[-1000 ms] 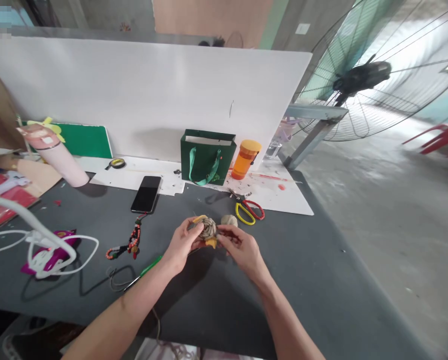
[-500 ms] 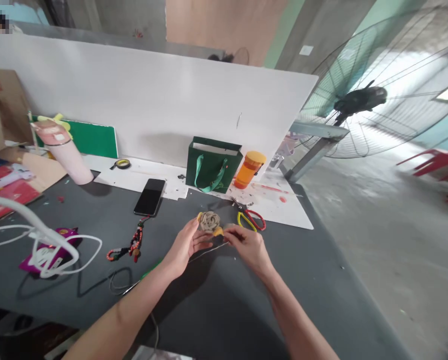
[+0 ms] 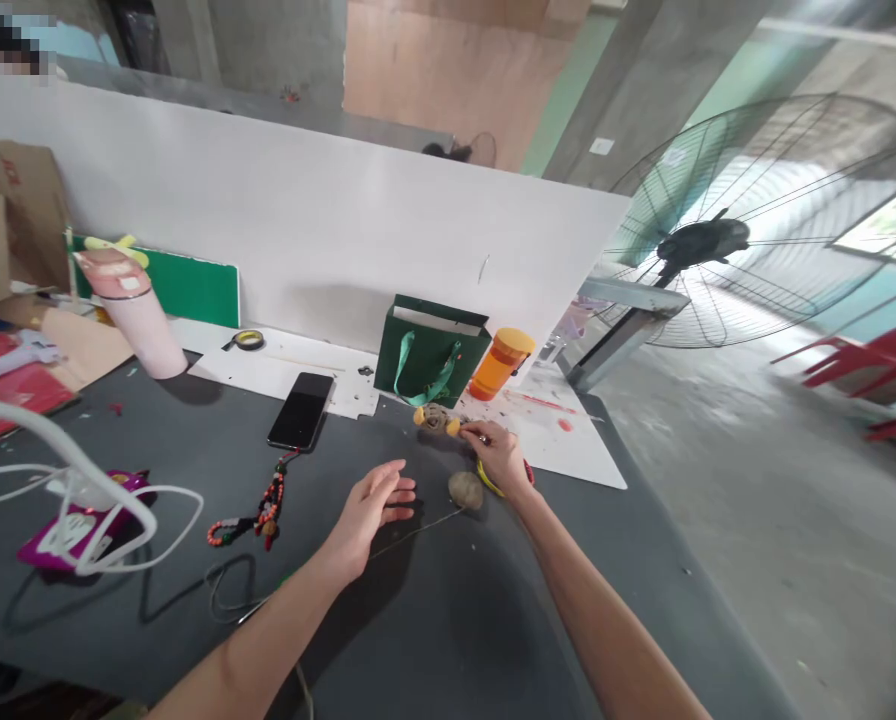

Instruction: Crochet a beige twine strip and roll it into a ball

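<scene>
My right hand (image 3: 499, 452) is closed, its thumb and fingertips pinching a yellow end of a grey-brown coiled rosette (image 3: 437, 418). The rosette has a yellow piece on each side and is just in front of the dark green paper bag (image 3: 427, 372). My left hand (image 3: 369, 508) is in the air over the grey table, fingers apart and holding nothing. Between the hands lies a rounded grey-brown lump (image 3: 466, 490), like a small ball of yarn, with a thin thread running left from it. Red-and-yellow-handled scissors (image 3: 487, 478) are partly hidden behind my right hand.
A black phone (image 3: 301, 411) with a beaded strap (image 3: 269, 507) lies left of centre. An orange jar (image 3: 501, 364) stands beside the bag, and a pink bottle (image 3: 139, 318) stands at the left. White cables (image 3: 129, 500) loop over a purple packet (image 3: 80, 537). A large fan is beyond the table's right edge.
My left hand has let go of the rosette and drawn back. My right hand has carried the rosette forward toward the bag. The rounded lump now shows on the table.
</scene>
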